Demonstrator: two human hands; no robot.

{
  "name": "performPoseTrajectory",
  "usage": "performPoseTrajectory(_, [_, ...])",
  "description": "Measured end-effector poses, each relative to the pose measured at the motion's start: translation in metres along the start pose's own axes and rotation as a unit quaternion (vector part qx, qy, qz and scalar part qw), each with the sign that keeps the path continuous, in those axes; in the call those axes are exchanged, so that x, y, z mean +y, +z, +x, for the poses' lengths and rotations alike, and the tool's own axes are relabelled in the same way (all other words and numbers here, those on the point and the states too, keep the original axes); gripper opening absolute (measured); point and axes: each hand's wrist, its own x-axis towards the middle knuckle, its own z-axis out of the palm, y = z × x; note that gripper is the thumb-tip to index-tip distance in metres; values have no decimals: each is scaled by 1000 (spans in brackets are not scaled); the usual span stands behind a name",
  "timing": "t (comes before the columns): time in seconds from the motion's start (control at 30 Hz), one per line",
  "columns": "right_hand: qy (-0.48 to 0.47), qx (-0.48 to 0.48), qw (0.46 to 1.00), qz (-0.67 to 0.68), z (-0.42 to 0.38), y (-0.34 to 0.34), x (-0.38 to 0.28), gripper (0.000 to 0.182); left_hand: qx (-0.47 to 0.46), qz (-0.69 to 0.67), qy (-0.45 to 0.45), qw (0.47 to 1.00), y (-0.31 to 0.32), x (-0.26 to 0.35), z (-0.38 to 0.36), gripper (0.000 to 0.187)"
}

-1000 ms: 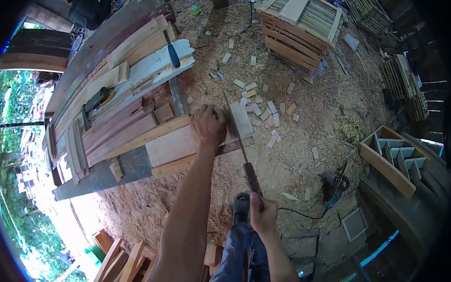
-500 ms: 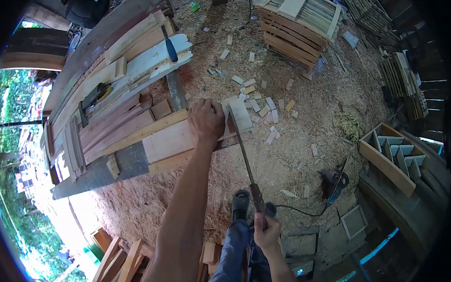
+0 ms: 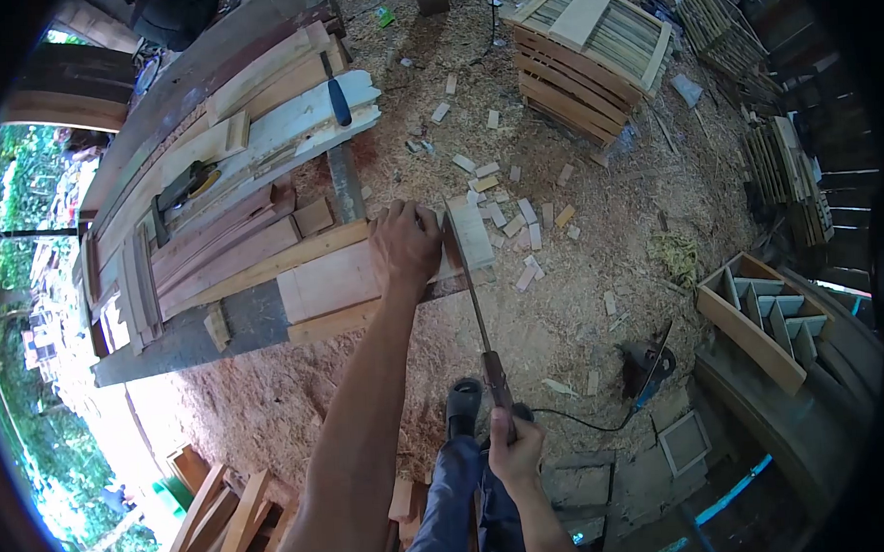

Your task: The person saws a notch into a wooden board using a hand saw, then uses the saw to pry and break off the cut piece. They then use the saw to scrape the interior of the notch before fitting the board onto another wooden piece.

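Note:
My left hand (image 3: 405,246) presses down on a pale board (image 3: 330,283) at the bench's edge, its fingers bent over the board. In my right hand (image 3: 515,449) is the brown handle of a handsaw (image 3: 476,314). The saw's blade runs forward from the handle and lies across the board just right of my left hand. Beyond the blade, the board's end (image 3: 473,234) juts out over the floor. What the left fingertips grip, if anything beyond the board, is hidden.
On the workbench (image 3: 258,316) are more planks, a blue-handled tool (image 3: 339,102) and a dark hand plane (image 3: 188,186). Small wood offcuts (image 3: 527,212) lie on the shavings. A slatted crate (image 3: 580,57), a power tool (image 3: 647,361) and a divided wooden box (image 3: 755,314) stand farther right.
My right hand and the saw handle have shifted slightly left and forward. My left hand stays on the board. The view has moved a little.

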Motion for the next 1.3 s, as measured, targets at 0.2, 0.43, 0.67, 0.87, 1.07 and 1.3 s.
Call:
performPoseTrajectory(0.2, [-14, 11, 1000, 22, 8, 5, -5, 53, 5, 9, -6, 1000, 0, 1, 0, 28])
performPoseTrajectory(0.43, [-32, 20, 999, 24, 47, 27, -29, 46, 77, -6, 29, 997, 10, -3, -4, 25])
performPoseTrajectory(0.67, [1, -2, 1000, 26, 56, 9, -60, 54, 29, 23, 19, 999, 14, -11, 2, 32])
performPoseTrajectory(0.87, [43, -27, 999, -18, 59, 1, -80, 58, 12, 38, 24, 999, 6, -8, 0, 42])
performPoseTrajectory(1.07, [-31, 21, 997, 65, -11, -12, -14, 54, 16, 12, 24, 1000, 4, -7, -1, 42])
performPoseTrajectory(1.3, [-31, 22, 999, 29, -9, -4, -2, 52, 10, 26, 15, 999, 4, -3, -1, 37])
